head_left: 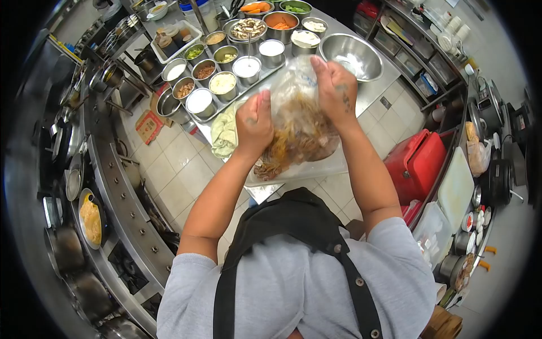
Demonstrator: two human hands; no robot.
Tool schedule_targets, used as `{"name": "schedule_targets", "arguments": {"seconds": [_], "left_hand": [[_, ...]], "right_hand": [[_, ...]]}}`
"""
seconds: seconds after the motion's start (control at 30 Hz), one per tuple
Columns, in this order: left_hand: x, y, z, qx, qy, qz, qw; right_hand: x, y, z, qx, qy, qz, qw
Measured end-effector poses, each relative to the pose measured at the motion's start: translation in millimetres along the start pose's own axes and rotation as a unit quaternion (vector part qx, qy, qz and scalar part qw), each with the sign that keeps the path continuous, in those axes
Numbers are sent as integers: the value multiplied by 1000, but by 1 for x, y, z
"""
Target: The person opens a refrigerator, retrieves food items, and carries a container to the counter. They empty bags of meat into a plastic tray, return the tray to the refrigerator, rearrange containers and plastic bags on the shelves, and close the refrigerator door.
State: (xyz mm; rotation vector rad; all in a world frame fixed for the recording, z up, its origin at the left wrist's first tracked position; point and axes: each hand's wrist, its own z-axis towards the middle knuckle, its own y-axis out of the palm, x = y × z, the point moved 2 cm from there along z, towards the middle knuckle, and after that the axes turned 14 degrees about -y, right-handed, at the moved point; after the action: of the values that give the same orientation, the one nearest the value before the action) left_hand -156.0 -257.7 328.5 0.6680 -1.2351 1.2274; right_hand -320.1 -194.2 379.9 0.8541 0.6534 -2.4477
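A clear plastic bag [302, 124] with brown and yellowish food in it hangs between my two hands, above the near end of the steel table [370, 99]. My left hand [255, 121] is closed on the bag's left side, thumb up. On the right side my right hand [337, 93] grips the bag near its top, also with the thumb raised. Beneath the bag, a white board or tray [333, 165] shows in part. A pale green cloth [224, 133] lies just left of my left hand.
Metal containers of chopped food [222, 83] fill the table's far left part. A large steel bowl [351, 56] stands behind my right hand. Stove burners and a pan with yellow food [90, 219] are at left. A red cooler [415, 164] and a cluttered counter are at right.
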Motion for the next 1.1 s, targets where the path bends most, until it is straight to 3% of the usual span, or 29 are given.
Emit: {"name": "schedule_targets", "arguments": {"seconds": [0.13,0.23,0.3,0.43,0.47,0.53,0.63,0.7,0.77,0.87,0.93,1.03,1.1], "left_hand": [[15,16,17,-19,-26,-100,994],[2,25,15,-86,-108,-85,987],[11,35,12,-102,-87,-108,985],[28,47,14,-131,-83,-167,974],[23,54,20,-133,-102,-201,965],[23,62,30,-137,-161,-282,936],[28,65,38,-142,-257,-380,877],[24,64,44,-153,-285,-396,859],[3,69,44,-175,-303,-366,862],[-16,70,41,-171,-323,-322,873],[-16,63,36,-152,-348,-329,865],[-44,55,40,-210,-239,-270,909],[-47,55,28,-258,-117,-154,947]], "right_hand": [[27,4,6,-42,35,-32,998],[72,7,-20,-81,80,-75,991],[102,1,-39,-82,109,-99,986],[110,-21,-56,-107,227,6,968],[112,-27,-66,-113,203,79,970],[94,-37,-94,-96,42,22,994],[60,-43,-135,-110,-55,-103,987],[58,-45,-148,-121,-8,-120,985],[66,-46,-160,-113,98,-55,987],[76,-43,-159,-149,142,-95,974],[78,-45,-155,-113,159,-66,979],[62,-51,-130,-73,105,-55,990],[43,-55,-99,-63,56,-59,995]]}}
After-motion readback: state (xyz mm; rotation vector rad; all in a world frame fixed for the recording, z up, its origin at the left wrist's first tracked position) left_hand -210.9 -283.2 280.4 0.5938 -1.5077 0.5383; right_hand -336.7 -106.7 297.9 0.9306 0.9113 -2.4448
